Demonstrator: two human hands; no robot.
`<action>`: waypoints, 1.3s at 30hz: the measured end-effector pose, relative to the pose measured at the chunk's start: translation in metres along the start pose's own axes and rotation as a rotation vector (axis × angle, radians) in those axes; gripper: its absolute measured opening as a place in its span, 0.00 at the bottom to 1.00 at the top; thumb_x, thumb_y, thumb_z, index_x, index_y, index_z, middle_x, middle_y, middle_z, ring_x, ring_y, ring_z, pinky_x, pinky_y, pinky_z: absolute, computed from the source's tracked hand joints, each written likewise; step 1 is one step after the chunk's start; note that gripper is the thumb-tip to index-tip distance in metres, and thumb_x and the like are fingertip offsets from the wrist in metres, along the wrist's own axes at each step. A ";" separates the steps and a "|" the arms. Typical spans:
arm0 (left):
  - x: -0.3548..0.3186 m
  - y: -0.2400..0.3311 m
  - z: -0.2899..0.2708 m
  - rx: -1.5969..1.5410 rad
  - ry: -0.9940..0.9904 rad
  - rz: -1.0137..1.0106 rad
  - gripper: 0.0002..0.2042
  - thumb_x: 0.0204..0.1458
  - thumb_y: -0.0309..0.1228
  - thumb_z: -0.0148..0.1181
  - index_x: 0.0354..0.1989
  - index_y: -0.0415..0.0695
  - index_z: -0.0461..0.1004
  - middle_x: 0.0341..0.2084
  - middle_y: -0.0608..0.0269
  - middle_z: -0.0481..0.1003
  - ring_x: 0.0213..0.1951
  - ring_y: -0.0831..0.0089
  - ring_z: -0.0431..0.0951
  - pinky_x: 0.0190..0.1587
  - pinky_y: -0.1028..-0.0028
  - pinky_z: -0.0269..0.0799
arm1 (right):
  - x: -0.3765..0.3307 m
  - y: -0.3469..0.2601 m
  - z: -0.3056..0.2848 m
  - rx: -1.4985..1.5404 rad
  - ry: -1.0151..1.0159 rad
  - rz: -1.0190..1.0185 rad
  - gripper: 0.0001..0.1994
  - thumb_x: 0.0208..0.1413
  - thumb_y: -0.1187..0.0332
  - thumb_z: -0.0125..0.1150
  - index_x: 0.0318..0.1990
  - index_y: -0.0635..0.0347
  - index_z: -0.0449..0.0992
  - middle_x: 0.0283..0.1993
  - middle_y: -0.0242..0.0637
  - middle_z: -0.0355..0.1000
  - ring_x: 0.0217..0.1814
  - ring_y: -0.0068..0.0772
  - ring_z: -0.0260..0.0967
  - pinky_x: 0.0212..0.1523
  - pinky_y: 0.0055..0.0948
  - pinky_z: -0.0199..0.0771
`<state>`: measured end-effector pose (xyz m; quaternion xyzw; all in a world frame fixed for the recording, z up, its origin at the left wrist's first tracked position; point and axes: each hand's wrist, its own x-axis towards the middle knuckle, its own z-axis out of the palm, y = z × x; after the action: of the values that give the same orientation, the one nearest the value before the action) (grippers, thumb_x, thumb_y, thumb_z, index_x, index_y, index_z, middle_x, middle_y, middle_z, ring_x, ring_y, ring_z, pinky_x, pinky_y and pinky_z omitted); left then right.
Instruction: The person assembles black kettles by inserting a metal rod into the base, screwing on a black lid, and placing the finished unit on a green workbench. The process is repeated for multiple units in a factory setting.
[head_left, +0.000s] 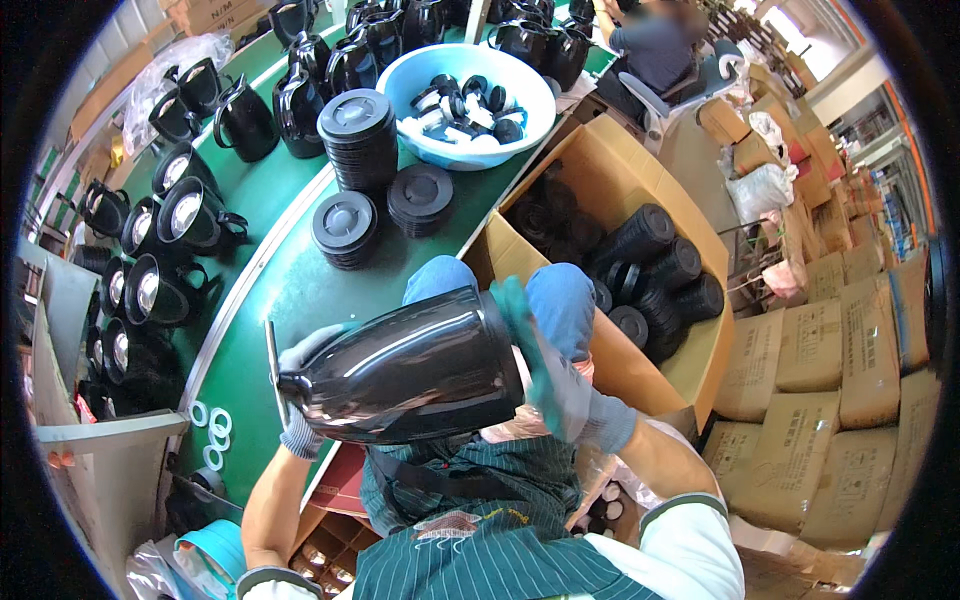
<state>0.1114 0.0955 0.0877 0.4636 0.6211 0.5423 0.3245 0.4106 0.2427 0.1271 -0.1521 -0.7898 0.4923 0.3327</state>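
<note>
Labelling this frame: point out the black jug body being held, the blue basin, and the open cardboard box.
black jug body [415, 370], head view, middle of its glossy side.
blue basin [535, 105], head view, right rim.
open cardboard box [600, 165], head view, bare far flap.

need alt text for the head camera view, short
A person's gloved left hand and right hand hold a glossy black jug body sideways over a green workbench with stacked black lids and a blue bowl.
</note>
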 end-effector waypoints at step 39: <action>0.017 0.078 -0.019 0.538 -0.070 0.258 0.18 0.47 0.34 0.67 0.42 0.33 0.83 0.34 0.48 0.84 0.36 0.61 0.86 0.45 0.70 0.78 | -0.007 0.007 0.040 0.761 0.167 0.443 0.34 0.71 0.48 0.44 0.74 0.67 0.55 0.68 0.56 0.61 0.71 0.47 0.60 0.71 0.42 0.57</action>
<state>0.1056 0.1028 0.1687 0.6265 0.6668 0.3786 0.1395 0.3886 0.2148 0.1065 -0.2237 -0.4714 0.7931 0.3141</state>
